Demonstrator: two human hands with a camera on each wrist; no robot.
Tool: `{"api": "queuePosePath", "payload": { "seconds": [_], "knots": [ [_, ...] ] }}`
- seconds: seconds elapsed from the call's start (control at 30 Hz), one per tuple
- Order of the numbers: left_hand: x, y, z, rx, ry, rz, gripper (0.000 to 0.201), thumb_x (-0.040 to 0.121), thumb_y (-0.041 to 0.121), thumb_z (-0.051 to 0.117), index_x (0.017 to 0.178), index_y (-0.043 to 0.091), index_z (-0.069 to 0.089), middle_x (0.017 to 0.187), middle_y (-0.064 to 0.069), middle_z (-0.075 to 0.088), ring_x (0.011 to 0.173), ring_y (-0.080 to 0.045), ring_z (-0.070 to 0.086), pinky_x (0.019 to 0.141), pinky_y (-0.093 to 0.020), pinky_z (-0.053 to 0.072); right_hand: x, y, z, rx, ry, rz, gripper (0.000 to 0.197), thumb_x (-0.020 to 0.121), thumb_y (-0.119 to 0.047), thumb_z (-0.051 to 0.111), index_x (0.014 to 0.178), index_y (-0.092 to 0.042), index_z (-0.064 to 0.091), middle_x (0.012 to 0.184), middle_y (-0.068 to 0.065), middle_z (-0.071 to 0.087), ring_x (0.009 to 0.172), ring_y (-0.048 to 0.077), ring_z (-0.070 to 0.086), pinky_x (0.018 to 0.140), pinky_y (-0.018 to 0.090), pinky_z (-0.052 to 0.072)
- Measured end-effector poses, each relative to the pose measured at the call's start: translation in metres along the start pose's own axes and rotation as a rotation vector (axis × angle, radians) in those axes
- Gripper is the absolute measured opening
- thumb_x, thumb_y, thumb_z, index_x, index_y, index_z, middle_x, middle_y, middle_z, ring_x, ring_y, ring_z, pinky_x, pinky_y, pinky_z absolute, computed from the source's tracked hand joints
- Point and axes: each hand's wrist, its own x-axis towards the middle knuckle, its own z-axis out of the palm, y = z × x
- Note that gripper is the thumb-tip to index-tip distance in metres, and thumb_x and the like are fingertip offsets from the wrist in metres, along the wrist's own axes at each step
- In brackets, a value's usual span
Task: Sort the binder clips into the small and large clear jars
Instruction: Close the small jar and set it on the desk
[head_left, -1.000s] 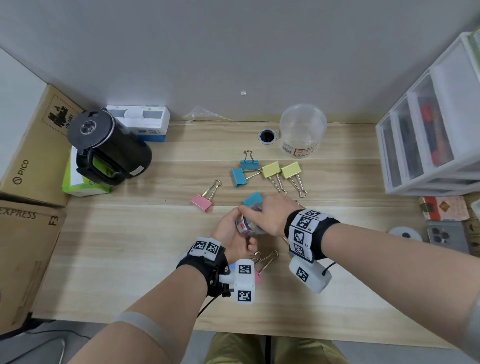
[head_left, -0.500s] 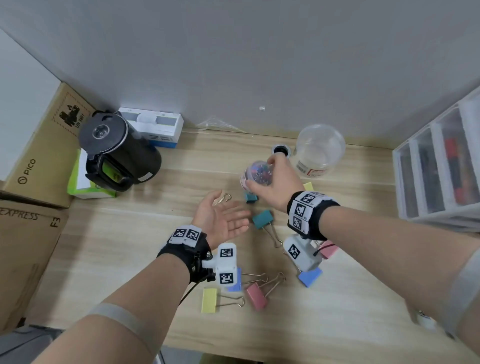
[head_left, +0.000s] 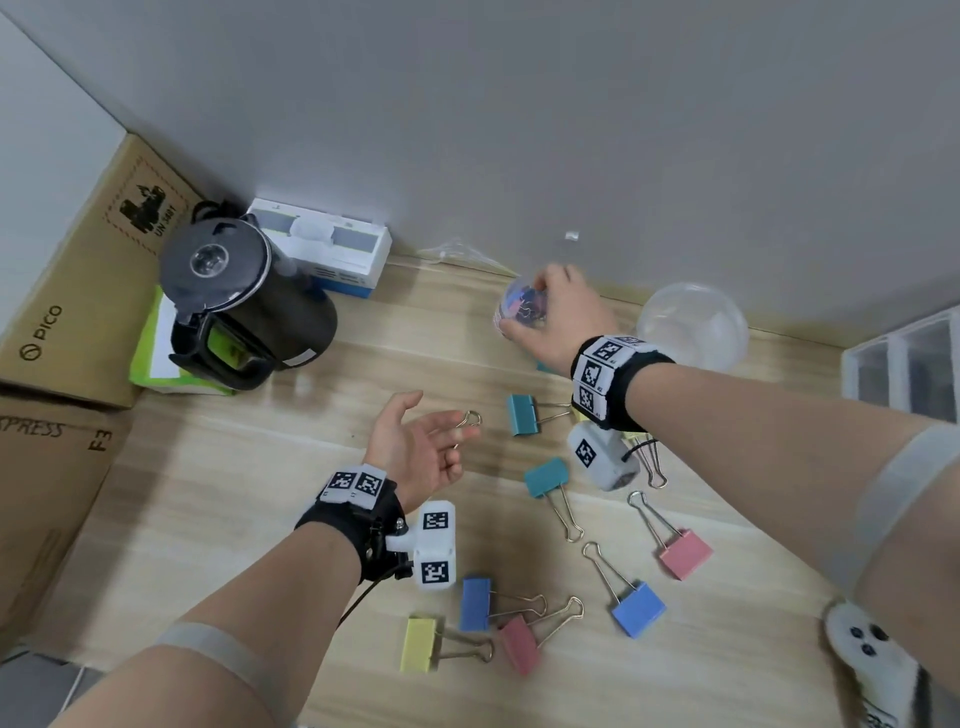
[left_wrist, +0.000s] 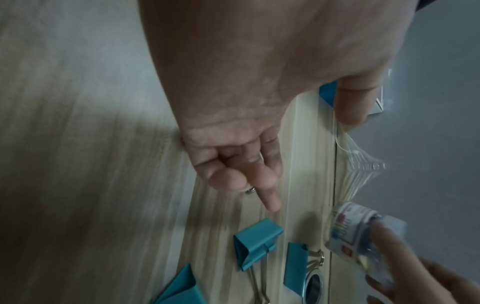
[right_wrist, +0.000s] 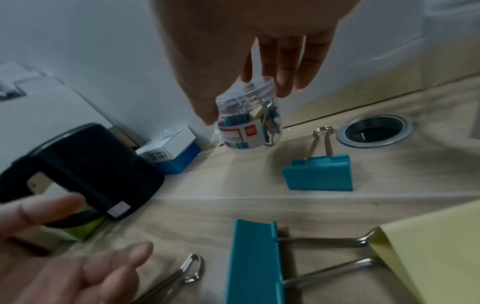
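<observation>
Right hand (head_left: 558, 317) grips filled small jar (head_left: 522, 306) above worktop (head_left: 249, 467) for set-down; left hand (head_left: 421, 452) open, idle, holding nothing.

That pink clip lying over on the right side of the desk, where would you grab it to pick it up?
Probably by the pink clip body itself, coming straight down from above. It lies flat on the desk with clear space either side, and its wedge-shaped body is thicker than the thin wire handles, so a finger-and-thumb grip across its two short ends should hold best.
</observation>
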Motion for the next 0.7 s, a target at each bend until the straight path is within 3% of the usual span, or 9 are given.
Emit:
{"api": "queuePosePath", "payload": {
  "seconds": [0.27,0.4,0.47,0.57,0.7],
  "knots": [
    [0.013,0.001,0.001,0.041,-0.016,-0.041,0.064,0.088,0.055,0.047,0.114,0.0,0.066,0.099,-0.018,0.072,0.06,-0.019,0.041,0.061,-0.032,0.035,0.002,0.003,0.028,-0.161,-0.111,-0.081,0.05,0.075,-0.058,0.065,0.11,-0.025,0.05,0.114,0.0,0.054,0.107,0.025,0.052,0.087,0.041,0.046],
    [0.016,-0.001,0.007,0.054,-0.018,-0.054,0.063,0.087,0.055,0.047,0.115,0.0,0.064,0.095,-0.018,0.071,0.059,-0.02,0.039,0.06,-0.032,0.033,0.0,0.009,0.011,-0.164,-0.086,-0.117,0.048,0.079,-0.058,0.056,0.112,-0.023,0.057,0.115,0.003,0.054,0.112,0.026,0.047,0.091,0.041,0.04],
    [0.015,-0.002,0.014,0.068,-0.009,-0.051,0.06,0.088,0.054,0.047,0.112,0.002,0.064,0.092,-0.017,0.071,0.058,-0.019,0.04,0.059,-0.032,0.033,0.0,0.018,-0.008,-0.164,-0.029,-0.076,0.051,0.08,-0.054,0.056,0.118,-0.019,0.056,0.12,0.006,0.053,0.115,0.028,0.046,0.094,0.042,0.04],
    [0.013,-0.005,0.029,0.095,-0.013,-0.042,0.059,0.088,0.054,0.046,0.11,0.002,0.064,0.092,-0.017,0.07,0.057,-0.018,0.04,0.059,-0.031,0.032,-0.008,0.045,-0.037,-0.21,0.054,0.048,0.044,0.081,-0.046,0.057,0.113,-0.016,0.056,0.119,0.008,0.053,0.114,0.029,0.045,0.095,0.043,0.039],
    [0.007,-0.009,0.045,0.133,-0.04,-0.04,0.056,0.087,0.053,0.047,0.107,0.003,0.064,0.092,-0.015,0.07,0.056,-0.018,0.041,0.057,-0.031,0.033,-0.035,0.075,-0.058,-0.323,0.048,0.172,0.049,0.077,-0.056,0.056,0.107,-0.019,0.061,0.123,0.008,0.048,0.119,0.03,0.04,0.098,0.045,0.035]
  ]
}}
